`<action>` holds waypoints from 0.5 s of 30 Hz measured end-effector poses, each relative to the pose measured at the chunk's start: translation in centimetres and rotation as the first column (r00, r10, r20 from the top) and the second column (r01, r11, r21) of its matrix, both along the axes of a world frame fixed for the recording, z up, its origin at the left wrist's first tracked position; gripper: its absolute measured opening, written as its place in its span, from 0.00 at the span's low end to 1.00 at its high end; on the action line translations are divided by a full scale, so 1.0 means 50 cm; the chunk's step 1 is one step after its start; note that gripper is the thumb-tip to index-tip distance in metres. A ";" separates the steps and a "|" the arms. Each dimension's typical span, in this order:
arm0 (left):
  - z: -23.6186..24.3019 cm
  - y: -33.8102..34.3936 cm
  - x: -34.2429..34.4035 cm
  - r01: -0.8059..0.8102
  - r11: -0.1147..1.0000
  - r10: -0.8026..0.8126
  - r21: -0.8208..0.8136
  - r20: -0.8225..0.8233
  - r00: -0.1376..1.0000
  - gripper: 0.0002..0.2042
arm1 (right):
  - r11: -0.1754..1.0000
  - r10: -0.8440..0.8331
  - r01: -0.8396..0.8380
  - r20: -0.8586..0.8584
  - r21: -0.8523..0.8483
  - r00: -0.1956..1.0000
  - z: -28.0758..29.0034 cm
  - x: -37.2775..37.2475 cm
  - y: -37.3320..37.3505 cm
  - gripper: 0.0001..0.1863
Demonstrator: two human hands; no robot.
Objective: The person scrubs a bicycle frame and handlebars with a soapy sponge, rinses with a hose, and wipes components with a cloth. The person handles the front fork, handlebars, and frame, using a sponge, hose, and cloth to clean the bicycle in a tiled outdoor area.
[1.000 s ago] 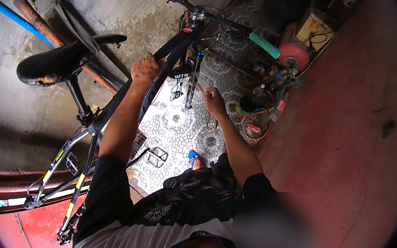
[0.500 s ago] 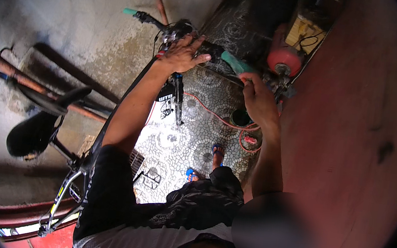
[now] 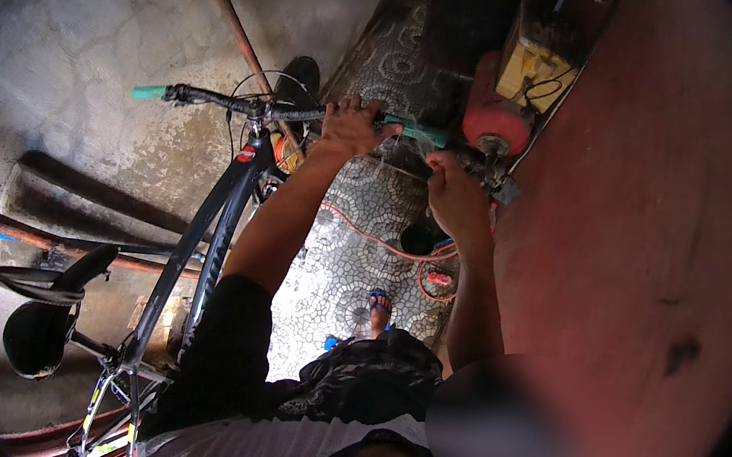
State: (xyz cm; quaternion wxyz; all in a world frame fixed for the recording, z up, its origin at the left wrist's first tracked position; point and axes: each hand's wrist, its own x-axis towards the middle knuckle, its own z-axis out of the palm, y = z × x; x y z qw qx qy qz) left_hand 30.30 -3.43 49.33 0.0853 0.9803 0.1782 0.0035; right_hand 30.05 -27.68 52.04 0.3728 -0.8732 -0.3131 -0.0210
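A dark bicycle frame (image 3: 175,278) lies along my left side, its handlebar (image 3: 217,101) running across ahead of me with teal grips. My left hand (image 3: 349,130) rests on the bar beside the right-side grip (image 3: 419,130), fingers spread over it and thumb out. My right hand (image 3: 457,194) is closed just below that grip's outer end. Pale, translucent streaks show between my hands; what my right fingers hold is too small to make out. A black saddle (image 3: 33,338) is at the lower left.
A red tank (image 3: 490,111) and yellow box (image 3: 533,57) stand at the far right beside a red wall (image 3: 618,259). An orange hose (image 3: 374,239) crosses the patterned floor (image 3: 311,304). Pipes (image 3: 10,226) lie along the grey wall (image 3: 106,41) at left.
My left hand has moved from the frame's top tube onto the handlebar and shifted right along it. My right hand has risen to the grip. The view has shifted, putting the handlebar lower in the picture.
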 end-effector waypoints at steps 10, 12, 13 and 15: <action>-0.128 0.041 0.104 -0.204 0.961 0.228 -0.186 0.117 0.967 0.44 | 0.948 0.318 -0.317 -0.142 0.031 0.937 -0.061 0.081 0.129 0.12; -0.092 0.117 0.071 -0.141 0.944 0.166 -0.298 0.060 0.984 0.46 | 0.960 0.279 -0.281 -0.106 -0.007 0.954 -0.064 0.097 0.157 0.12; -0.066 0.164 0.044 -0.098 0.924 0.119 -0.368 0.036 0.992 0.47 | 0.948 0.313 -0.319 -0.148 -0.017 0.938 -0.067 0.104 0.170 0.12; -0.032 0.238 -0.048 -0.031 0.983 0.054 0.182 -0.126 0.991 0.49 | 0.934 0.329 -0.356 -0.287 -0.043 0.899 -0.079 0.108 0.203 0.12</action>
